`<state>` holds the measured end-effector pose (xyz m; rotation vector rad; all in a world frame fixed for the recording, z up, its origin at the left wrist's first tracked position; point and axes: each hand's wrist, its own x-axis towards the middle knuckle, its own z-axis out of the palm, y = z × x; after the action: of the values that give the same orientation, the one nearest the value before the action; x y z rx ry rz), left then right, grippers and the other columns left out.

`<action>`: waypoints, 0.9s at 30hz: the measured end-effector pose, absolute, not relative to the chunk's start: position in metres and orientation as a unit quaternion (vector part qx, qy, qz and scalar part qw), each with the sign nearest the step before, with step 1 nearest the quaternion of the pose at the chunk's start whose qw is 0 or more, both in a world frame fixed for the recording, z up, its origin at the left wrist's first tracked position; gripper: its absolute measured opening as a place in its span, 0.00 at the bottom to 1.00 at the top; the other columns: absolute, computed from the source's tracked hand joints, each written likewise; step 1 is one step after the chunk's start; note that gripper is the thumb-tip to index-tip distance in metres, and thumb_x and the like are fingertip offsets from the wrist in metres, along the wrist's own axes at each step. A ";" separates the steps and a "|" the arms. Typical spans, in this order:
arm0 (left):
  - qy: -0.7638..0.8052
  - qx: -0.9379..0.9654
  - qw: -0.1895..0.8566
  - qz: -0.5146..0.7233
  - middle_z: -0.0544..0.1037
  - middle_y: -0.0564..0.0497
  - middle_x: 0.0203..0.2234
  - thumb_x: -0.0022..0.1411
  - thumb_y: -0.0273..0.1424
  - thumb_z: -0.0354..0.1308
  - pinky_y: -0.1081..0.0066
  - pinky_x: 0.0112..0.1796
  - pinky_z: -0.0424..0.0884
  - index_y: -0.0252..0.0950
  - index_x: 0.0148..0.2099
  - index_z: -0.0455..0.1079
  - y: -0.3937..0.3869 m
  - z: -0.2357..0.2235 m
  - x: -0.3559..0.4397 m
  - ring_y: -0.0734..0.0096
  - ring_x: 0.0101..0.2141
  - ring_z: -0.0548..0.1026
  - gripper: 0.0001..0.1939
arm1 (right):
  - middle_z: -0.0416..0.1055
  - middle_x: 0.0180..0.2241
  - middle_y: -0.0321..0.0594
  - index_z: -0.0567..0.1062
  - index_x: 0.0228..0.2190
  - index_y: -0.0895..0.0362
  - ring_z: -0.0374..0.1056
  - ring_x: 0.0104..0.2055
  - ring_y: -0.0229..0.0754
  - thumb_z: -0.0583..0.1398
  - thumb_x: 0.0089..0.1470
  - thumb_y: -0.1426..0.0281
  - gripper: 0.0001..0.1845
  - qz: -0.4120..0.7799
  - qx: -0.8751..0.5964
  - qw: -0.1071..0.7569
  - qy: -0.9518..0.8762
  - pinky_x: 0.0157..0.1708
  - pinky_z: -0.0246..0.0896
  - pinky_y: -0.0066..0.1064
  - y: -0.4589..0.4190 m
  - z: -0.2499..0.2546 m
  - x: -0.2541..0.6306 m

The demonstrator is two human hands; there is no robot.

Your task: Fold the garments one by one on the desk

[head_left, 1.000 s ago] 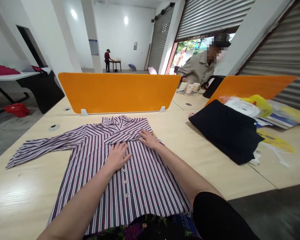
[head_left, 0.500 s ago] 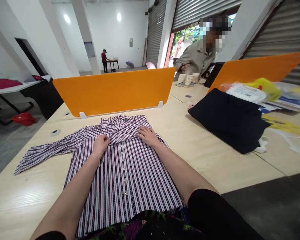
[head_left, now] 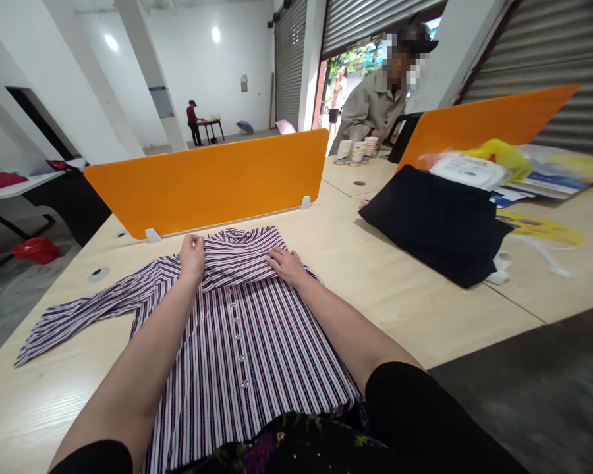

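A striped button-up shirt [head_left: 261, 342] lies front up on the table, its collar pointing away from me. The sleeve on the right is folded across the chest, while the other sleeve [head_left: 74, 320] stretches out to the left. My left hand [head_left: 192, 260] pinches the end of the folded sleeve near the collar, thumb and fingers together. On the same sleeve, close to the shoulder fold, my right hand [head_left: 286, 264] rests palm down with its fingers spread out. A row of small buttons runs down the front of the shirt.
An orange divider [head_left: 207, 187] stands beyond the shirt. Dark folded cloth [head_left: 435, 224] lies to the right, beside plastic packets [head_left: 469, 170] and a yellow bag [head_left: 504, 158]. Paper cups [head_left: 358, 151] stand near a person in a grey shirt [head_left: 370, 105] across the table.
My left hand has moved up toward the collar, pulling the end of the folded sleeve with it. The sleeve now covers more of the collar area. My right hand stays on the sleeve.
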<state>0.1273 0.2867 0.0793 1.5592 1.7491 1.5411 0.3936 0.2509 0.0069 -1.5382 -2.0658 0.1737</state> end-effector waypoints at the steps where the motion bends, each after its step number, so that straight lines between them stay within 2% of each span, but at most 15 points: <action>1: 0.645 0.549 0.153 0.508 0.71 0.51 0.25 0.57 0.34 0.53 0.64 0.38 0.67 0.39 0.31 0.60 0.288 0.080 0.124 0.62 0.34 0.72 0.06 | 0.65 0.58 0.42 0.70 0.52 0.51 0.59 0.59 0.45 0.47 0.66 0.58 0.21 0.063 -0.573 0.275 -0.769 0.59 0.45 0.49 0.251 0.007 0.394; 5: 0.734 0.556 0.109 0.375 0.74 0.41 0.32 0.49 0.28 0.60 0.53 0.44 0.65 0.38 0.30 0.61 0.271 0.074 0.103 0.46 0.42 0.73 0.09 | 0.65 0.58 0.43 0.70 0.52 0.51 0.59 0.59 0.46 0.47 0.66 0.59 0.20 0.059 -0.580 0.275 -0.764 0.60 0.42 0.53 0.249 0.010 0.393; 8: 0.747 0.573 0.066 0.330 0.73 0.34 0.43 0.55 0.30 0.55 0.49 0.49 0.62 0.35 0.40 0.65 0.247 0.060 0.094 0.44 0.48 0.71 0.09 | 0.65 0.58 0.43 0.70 0.53 0.51 0.56 0.62 0.47 0.46 0.66 0.59 0.21 0.022 -0.576 0.285 -0.766 0.62 0.34 0.57 0.245 0.013 0.389; 11: 0.685 0.681 0.013 0.257 0.69 0.37 0.54 0.64 0.36 0.47 0.52 0.55 0.59 0.36 0.51 0.66 0.223 0.041 0.097 0.51 0.56 0.66 0.17 | 0.60 0.62 0.43 0.67 0.56 0.50 0.47 0.66 0.49 0.47 0.65 0.57 0.23 -0.019 -0.557 0.265 -0.786 0.63 0.26 0.59 0.241 0.013 0.384; 13: 0.622 0.766 -0.010 0.161 0.64 0.42 0.60 0.66 0.41 0.43 0.51 0.59 0.53 0.40 0.58 0.64 0.211 0.027 0.101 0.52 0.61 0.58 0.22 | 0.54 0.64 0.43 0.64 0.59 0.49 0.43 0.67 0.53 0.47 0.64 0.53 0.27 -0.003 -0.571 0.213 -0.793 0.62 0.27 0.62 0.240 0.011 0.383; 15: 0.593 0.801 -0.008 0.082 0.57 0.47 0.65 0.66 0.46 0.41 0.47 0.61 0.46 0.45 0.63 0.59 0.202 0.017 0.104 0.50 0.65 0.50 0.26 | 0.50 0.66 0.43 0.61 0.61 0.49 0.41 0.68 0.57 0.46 0.62 0.49 0.31 0.030 -0.611 0.153 -0.776 0.60 0.33 0.65 0.241 0.007 0.384; 17: 0.597 0.800 0.001 0.055 0.53 0.49 0.67 0.67 0.49 0.39 0.47 0.61 0.43 0.45 0.66 0.54 0.195 0.011 0.104 0.49 0.66 0.46 0.30 | 0.47 0.67 0.44 0.59 0.62 0.49 0.40 0.68 0.59 0.45 0.61 0.47 0.34 0.047 -0.651 0.116 -0.749 0.59 0.36 0.66 0.242 0.003 0.387; 20: 0.608 0.791 0.002 0.070 0.50 0.46 0.68 0.65 0.53 0.37 0.49 0.62 0.44 0.42 0.69 0.49 0.190 0.010 0.101 0.49 0.66 0.45 0.35 | 0.45 0.67 0.43 0.56 0.64 0.50 0.39 0.68 0.58 0.42 0.61 0.47 0.36 0.048 -0.673 0.097 -0.732 0.59 0.37 0.66 0.242 0.000 0.391; 24: 0.609 0.790 0.006 0.073 0.51 0.45 0.67 0.64 0.56 0.35 0.48 0.62 0.44 0.42 0.68 0.52 0.188 0.009 0.099 0.48 0.66 0.45 0.37 | 0.47 0.67 0.47 0.56 0.64 0.52 0.40 0.68 0.60 0.41 0.62 0.49 0.35 0.047 -0.699 0.069 -0.710 0.58 0.35 0.70 0.241 0.011 0.385; 27: 0.606 0.788 0.011 0.107 0.55 0.46 0.66 0.64 0.55 0.38 0.49 0.61 0.46 0.42 0.66 0.55 0.191 0.006 0.102 0.50 0.65 0.48 0.36 | 0.49 0.66 0.50 0.59 0.63 0.54 0.40 0.68 0.62 0.44 0.62 0.50 0.35 0.031 -0.681 0.059 -0.730 0.58 0.32 0.70 0.239 0.028 0.358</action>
<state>0.1024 0.1906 0.0057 2.4596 1.8906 0.3351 0.3585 0.2390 0.0279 -2.0609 -2.2095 0.0928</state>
